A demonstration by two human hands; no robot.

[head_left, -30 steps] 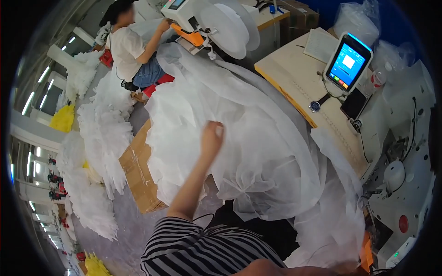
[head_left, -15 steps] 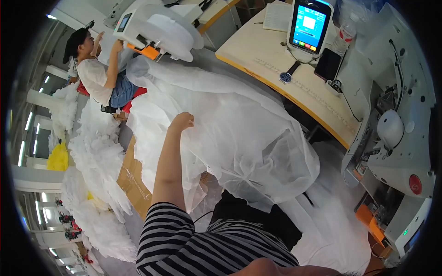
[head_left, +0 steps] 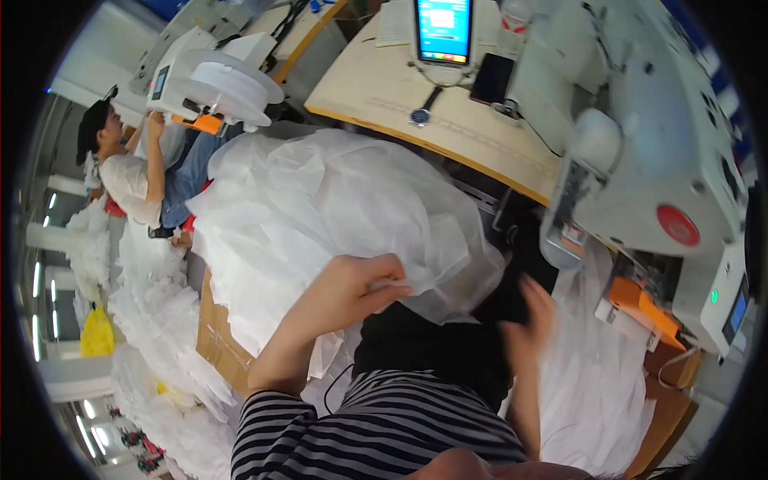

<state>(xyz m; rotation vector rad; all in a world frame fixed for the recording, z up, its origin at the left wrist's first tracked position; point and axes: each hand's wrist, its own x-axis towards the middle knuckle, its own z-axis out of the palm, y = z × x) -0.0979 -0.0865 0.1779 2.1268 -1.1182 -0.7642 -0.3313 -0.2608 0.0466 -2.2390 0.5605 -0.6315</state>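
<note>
A large heap of sheer white fabric (head_left: 320,192) lies bunched in front of me, spilling over my lap. Thumb and fingers of my left hand (head_left: 364,292) are pinched on an edge of this fabric near my waist. My right hand (head_left: 528,316) is smeared by motion beside my black-clad thigh, to the right of the heap; whether it holds anything does not show. More white fabric (head_left: 592,384) hangs on my right, below a sewing machine (head_left: 648,192) with an orange part (head_left: 644,310).
A pale worktable (head_left: 464,148) beyond carries a lit screen (head_left: 442,32), a wristwatch (head_left: 424,110) and a black phone (head_left: 492,78). At the far left a co-worker (head_left: 132,176) sits at another machine (head_left: 212,84). Piles of white fabric (head_left: 160,296) and cardboard (head_left: 220,324) lie left.
My left hand has come nearer to my waist, drawing the fabric edge with it. My right hand has come into view. The view has shifted rightward, so the table sits further left.
</note>
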